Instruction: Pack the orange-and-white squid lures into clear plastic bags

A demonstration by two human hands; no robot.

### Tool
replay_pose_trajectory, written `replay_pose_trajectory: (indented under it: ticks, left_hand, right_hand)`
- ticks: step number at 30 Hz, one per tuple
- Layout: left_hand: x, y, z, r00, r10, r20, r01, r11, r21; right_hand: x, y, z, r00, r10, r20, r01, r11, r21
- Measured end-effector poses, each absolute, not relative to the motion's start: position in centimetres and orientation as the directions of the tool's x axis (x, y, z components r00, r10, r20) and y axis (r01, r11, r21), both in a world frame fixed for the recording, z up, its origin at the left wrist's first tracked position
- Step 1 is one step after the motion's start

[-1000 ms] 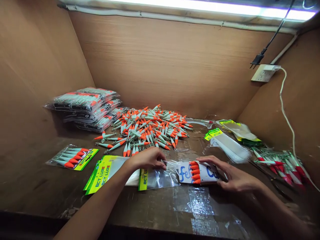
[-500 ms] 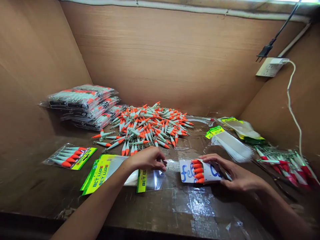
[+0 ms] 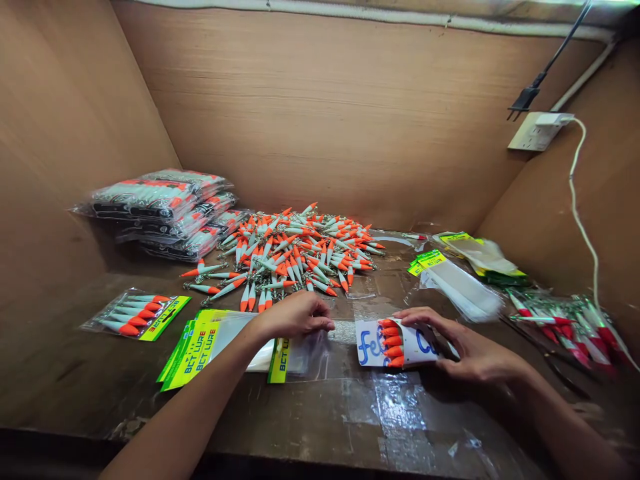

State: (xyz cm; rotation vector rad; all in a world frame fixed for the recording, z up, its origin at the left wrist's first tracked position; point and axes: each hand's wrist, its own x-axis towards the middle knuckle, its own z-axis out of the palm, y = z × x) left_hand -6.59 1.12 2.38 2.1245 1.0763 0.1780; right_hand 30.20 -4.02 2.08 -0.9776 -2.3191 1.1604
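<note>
My left hand (image 3: 305, 315) is closed in a pinch on the edge of a clear plastic bag (image 3: 306, 360), whose yellow-green header reads BCT LURE. Under and beside it lie more such bags (image 3: 200, 350). My right hand (image 3: 465, 340) grips a white card holder (image 3: 369, 343) with blue handwriting, thumb below and fingers along the top. Several orange-tipped fishing lures (image 3: 393, 343) sit in a row in the holder, tips pointing left toward the bag. Their rear parts are hidden by the card and my hand. A small gap separates holder and bag.
A heap of orange-and-white lures (image 3: 295, 257) lies at the back, left of it stacked filled packs (image 3: 165, 213). One filled lure bag (image 3: 137, 315) is at left. At right are spare bags (image 3: 457, 283), red-and-white lures (image 3: 570, 327) and a power strip (image 3: 540, 131).
The pinched bag's right end looks more lifted and crumpled at my left fingertips. My right hand and the card holder stay nearly in place; the whole view has shifted slightly.
</note>
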Motion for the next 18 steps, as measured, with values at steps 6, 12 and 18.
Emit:
replay_pose_trajectory:
  ticks: [6,12,18]
  left_hand:
    - [-6.71,1.26,1.91,0.610,0.760,-0.225,0.658,-0.328,0.678]
    - [-6.87,1.30,1.67,0.601,0.754,-0.264,0.617,-0.228,0.754]
    - [-6.89,1.45,1.48,0.598,0.752,-0.279,0.593,-0.180,0.785]
  right_hand:
    - [30.56,-3.86,1.92,-0.715,0.699,0.030,0.417,0.461,-0.783]
    - [30.64,-3.76,1.76,-0.720,0.694,0.034,0.412,0.466,-0.783]
    - [30.60,-3.81,1.83,-0.718,0.695,0.041,0.407,0.467,-0.785]
